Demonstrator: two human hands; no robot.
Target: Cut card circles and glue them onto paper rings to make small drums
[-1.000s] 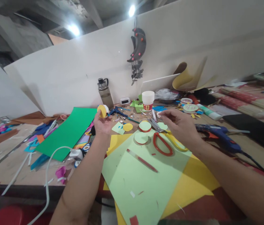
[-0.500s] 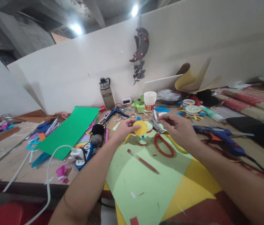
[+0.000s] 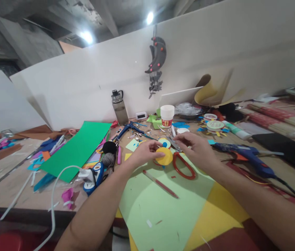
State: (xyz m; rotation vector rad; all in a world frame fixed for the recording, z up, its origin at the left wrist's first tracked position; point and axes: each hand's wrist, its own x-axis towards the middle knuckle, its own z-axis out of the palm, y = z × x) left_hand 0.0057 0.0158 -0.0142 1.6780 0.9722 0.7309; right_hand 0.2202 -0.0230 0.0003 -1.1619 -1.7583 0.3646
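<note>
My left hand point(image 3: 147, 152) pinches a yellow paper disc point(image 3: 164, 157) at its left edge, above a light green sheet point(image 3: 160, 209). Just behind the disc lies a round white-and-green piece with a blue dot point(image 3: 164, 143). Over the scissors, my right hand point(image 3: 196, 148) is closed, thumb and fingertips together; whether anything small sits between them is hidden. The scissors point(image 3: 184, 167) lie on the sheet, red-orange handles toward me and blades partly under the right hand. In front of the disc a reddish-brown pen point(image 3: 161, 184) rests at a slant.
A blue glue gun point(image 3: 252, 158) with its cord lies to the right. White paper cups point(image 3: 167, 115) and a water bottle point(image 3: 120, 107) stand at the back. On the left are a green sheet point(image 3: 76, 150), a power strip point(image 3: 93, 177) and a white cable point(image 3: 53, 205).
My left hand has moved the yellow disc right and toward me, uncovering the blue-dotted piece behind it. My right hand has shifted slightly left and down. The camera view has tilted up a little.
</note>
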